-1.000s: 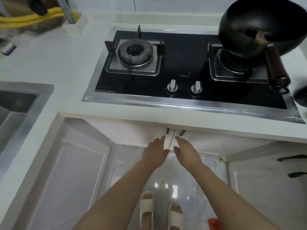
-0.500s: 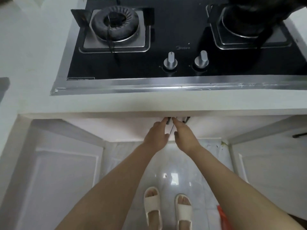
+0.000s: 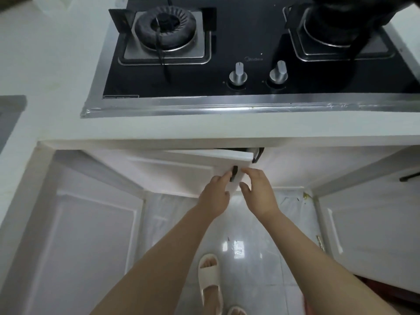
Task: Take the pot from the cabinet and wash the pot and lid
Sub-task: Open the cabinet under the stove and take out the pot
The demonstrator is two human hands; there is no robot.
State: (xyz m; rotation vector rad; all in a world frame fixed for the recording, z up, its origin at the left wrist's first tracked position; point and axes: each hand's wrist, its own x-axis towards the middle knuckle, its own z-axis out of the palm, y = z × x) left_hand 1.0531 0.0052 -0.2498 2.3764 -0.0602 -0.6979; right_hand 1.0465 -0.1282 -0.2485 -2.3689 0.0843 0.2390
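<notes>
Under the stove, the left white cabinet door point(image 3: 181, 171) stands partly swung out, with a dark gap point(image 3: 231, 149) showing above its top edge. My left hand point(image 3: 216, 194) has its fingertips hooked on the door's black handle point(image 3: 233, 173). My right hand point(image 3: 258, 192) is right beside it at the door's free edge, thumb and fingers apart and holding nothing. The right cabinet door point(image 3: 286, 169) is closed, and its black handle point(image 3: 258, 154) shows just behind the open door's corner. No pot or lid shows inside the cabinet, whose interior is hidden.
A black gas hob point(image 3: 227, 53) sits in the white counter point(image 3: 204, 130) above, with a black wok point(image 3: 354, 12) on its right burner. The corner of a sink point(image 3: 11, 114) is at far left. Open cabinet doors point(image 3: 79, 235) flank me on both sides.
The left cabinet door, closed before, has swung out toward me with my left hand on its handle. My right hand has come off the right handle and moved back.
</notes>
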